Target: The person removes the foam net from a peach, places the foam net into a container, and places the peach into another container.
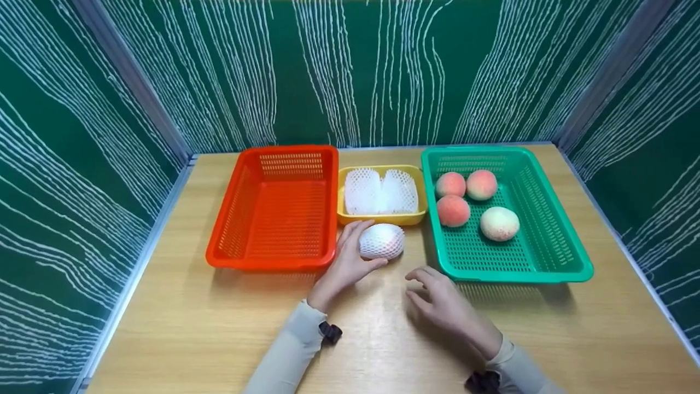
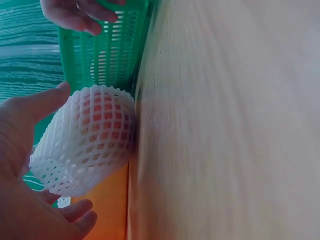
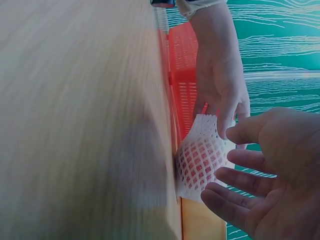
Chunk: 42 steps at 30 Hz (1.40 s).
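Note:
A peach in a white foam net (image 1: 382,241) lies on the table in front of the yellow basket, its pinkish skin showing through the mesh. Around the left end of the netted peach (image 2: 92,135) is my left hand (image 1: 348,260), thumb and fingers spread apart; whether they touch the net I cannot tell. To the right of it, my right hand (image 1: 440,301) hovers with loosely bent fingers and nothing in them. The right wrist view shows the right fingers (image 3: 240,200) close to the netted peach (image 3: 202,162), with the left hand (image 3: 220,75) beyond it.
A red basket (image 1: 273,265) stands at the left. White foam nets (image 1: 380,191) lie in the small yellow basket (image 1: 383,219) at the middle. In the green basket (image 1: 563,241) at the right are several bare peaches (image 1: 453,211), one of them paler (image 1: 500,224). Green walls surround the table.

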Available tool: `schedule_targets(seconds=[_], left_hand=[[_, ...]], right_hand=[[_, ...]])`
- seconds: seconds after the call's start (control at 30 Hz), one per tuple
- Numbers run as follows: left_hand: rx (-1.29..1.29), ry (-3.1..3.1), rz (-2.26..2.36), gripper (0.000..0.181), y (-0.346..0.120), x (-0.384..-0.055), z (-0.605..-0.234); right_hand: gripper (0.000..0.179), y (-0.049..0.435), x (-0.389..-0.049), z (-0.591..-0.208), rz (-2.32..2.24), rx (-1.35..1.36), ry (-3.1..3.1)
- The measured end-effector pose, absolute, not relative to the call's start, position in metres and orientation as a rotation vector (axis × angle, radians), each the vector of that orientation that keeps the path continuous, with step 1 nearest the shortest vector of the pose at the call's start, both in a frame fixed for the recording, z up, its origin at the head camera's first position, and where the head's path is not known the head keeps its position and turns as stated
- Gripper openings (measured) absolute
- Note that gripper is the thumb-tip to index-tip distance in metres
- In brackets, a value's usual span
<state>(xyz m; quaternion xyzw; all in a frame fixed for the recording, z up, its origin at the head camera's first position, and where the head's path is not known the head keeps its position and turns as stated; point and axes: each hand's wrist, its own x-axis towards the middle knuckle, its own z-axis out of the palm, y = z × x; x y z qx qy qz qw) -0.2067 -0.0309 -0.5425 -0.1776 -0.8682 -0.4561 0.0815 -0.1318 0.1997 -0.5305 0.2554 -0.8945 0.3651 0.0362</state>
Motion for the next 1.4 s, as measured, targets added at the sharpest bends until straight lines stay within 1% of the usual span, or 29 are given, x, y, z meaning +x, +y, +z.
schedule_targets(seconds=[0.23, 0.47, 0.67, 0.83, 0.93, 1.0, 1.1, 1.23, 1.4], left_hand=[[-0.529, -2.656, -1.323, 0.079, -0.019, -0.218, -0.542], [-0.434, -2.715, -1.350, 0.066, -0.011, -0.221, -0.544], [-0.331, -2.697, -1.390, 0.066, -0.014, -0.215, -0.544], [-0.321, -2.678, -1.434, 0.068, -0.017, -0.203, -0.540], [-0.358, -2.643, -1.566, 0.066, -0.019, -0.191, -0.533], [-0.412, -2.602, -1.685, 0.065, -0.022, -0.183, -0.527], [-0.528, -2.527, -1.838, 0.062, -0.028, -0.174, -0.520], [-0.665, -2.455, -1.931, 0.060, -0.037, -0.165, -0.515], [-0.737, -2.460, -2.017, 0.061, -0.045, -0.154, -0.511]], right_hand=[[0.019, 0.199, -0.129, -0.531, 1.122, 0.865, -2.694], [0.018, 0.199, -0.128, -0.531, 1.152, 0.858, -2.695], [0.023, 0.199, -0.127, -0.529, 1.237, 0.812, -2.721], [0.033, 0.196, -0.129, -0.530, 1.219, 0.693, -2.683], [0.037, 0.194, -0.131, -0.531, 1.226, 0.623, -2.619], [0.036, 0.192, -0.132, -0.531, 1.237, 0.632, -2.558], [0.036, 0.191, -0.134, -0.529, 1.241, 0.711, -2.451], [0.036, 0.191, -0.136, -0.523, 1.293, 0.835, -2.297], [0.035, 0.188, -0.139, -0.515, 1.249, 1.034, -2.113]])
